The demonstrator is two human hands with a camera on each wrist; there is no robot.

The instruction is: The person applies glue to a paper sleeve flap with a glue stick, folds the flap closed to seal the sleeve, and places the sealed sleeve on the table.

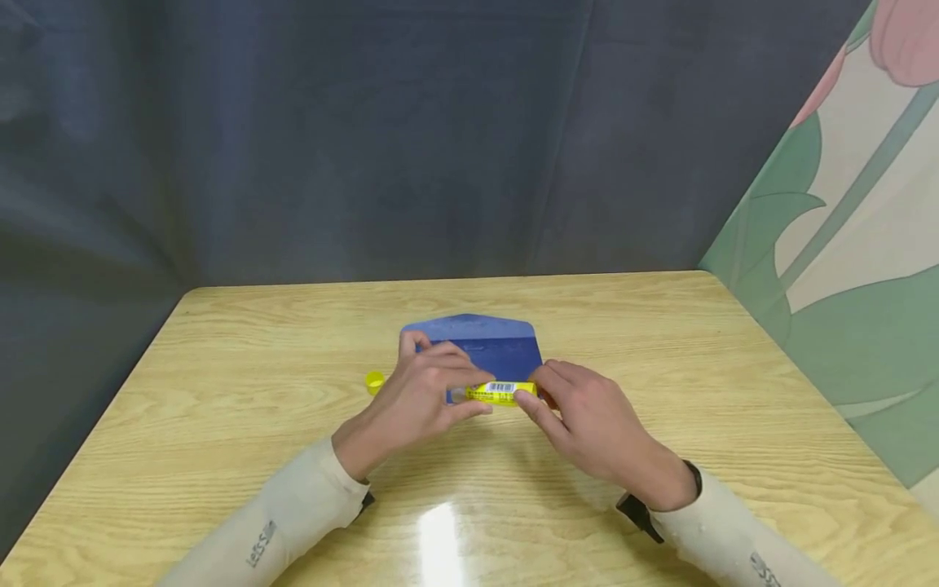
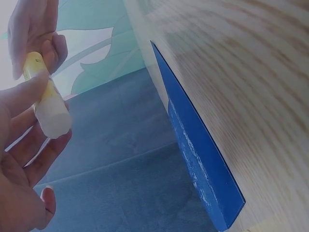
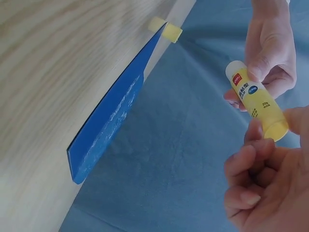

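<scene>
"20g" and "Let's slim" legible

Right in the right wrist view, a glue stick (image 3: pixel 259 100) bears "20g" and Chinese characters; its barcode (image 1: pixel 502 387) shows mid-frame in the head view. There, lower left, the left sleeve (image 1: pixel 293 501) reads "Let's slim"

Seen from the left wrist, the left grip (image 2: pixel 19 159) enters at the left edge, its thumb lying across a yellow tube (image 2: pixel 50 91) and its fingers on the far side. The tube slants, with its whitish end nearest the camera. Above, the right grip (image 2: pixel 36 29) holds the yellow far end. Well apart from both, a blue envelope (image 2: pixel 203 140) appears as a narrow slanting strip on the wood-grained tabletop (image 2: pixel 251 72), pale streaks running along its flap. Behind stand a blue-grey curtain (image 2: pixel 116 130) and, higher up, a wall (image 2: pixel 94 53) patterned in green and white.
</scene>
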